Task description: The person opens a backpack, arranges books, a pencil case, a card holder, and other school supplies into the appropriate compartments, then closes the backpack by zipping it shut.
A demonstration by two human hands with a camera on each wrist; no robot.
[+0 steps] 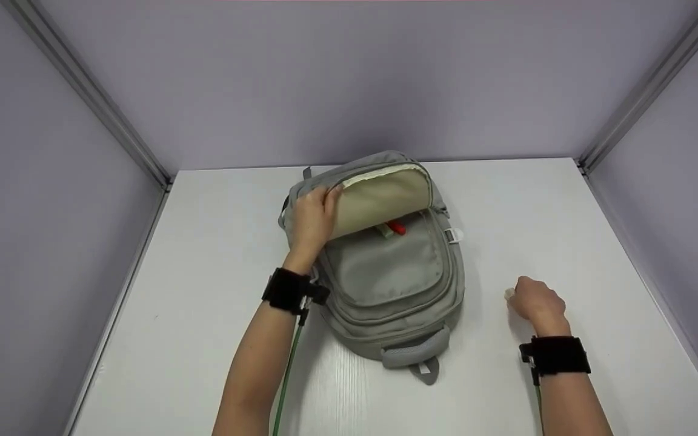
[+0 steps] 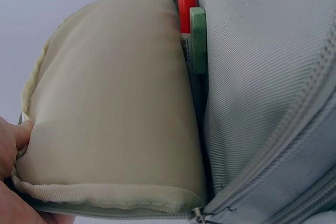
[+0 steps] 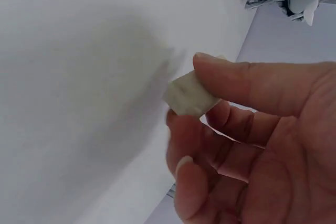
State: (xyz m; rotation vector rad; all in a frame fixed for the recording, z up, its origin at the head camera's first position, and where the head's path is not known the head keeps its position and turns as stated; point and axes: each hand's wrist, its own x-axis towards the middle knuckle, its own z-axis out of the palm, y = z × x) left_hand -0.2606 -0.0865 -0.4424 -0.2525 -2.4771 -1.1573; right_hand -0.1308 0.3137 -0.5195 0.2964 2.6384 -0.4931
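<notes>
A grey backpack (image 1: 385, 272) lies on the table, its front pocket flap folded back. My left hand (image 1: 314, 215) grips the edge of that flap, whose beige lining (image 2: 110, 93) faces up in the left wrist view. Inside the opened pocket, a red-ended item (image 2: 187, 11) and a pale green block (image 2: 198, 40) stick out side by side; their lower parts are hidden. To the right of the backpack, my right hand (image 1: 540, 301) pinches a small off-white block (image 3: 190, 95), like an eraser, between thumb and fingers, just above the tabletop.
The white table (image 1: 203, 290) is enclosed by pale panels at the back and on both sides. A carry handle (image 1: 415, 351) is at the backpack's near end, and a white buckle (image 1: 454, 235) is on its right side. Green cables run from both wrist bands.
</notes>
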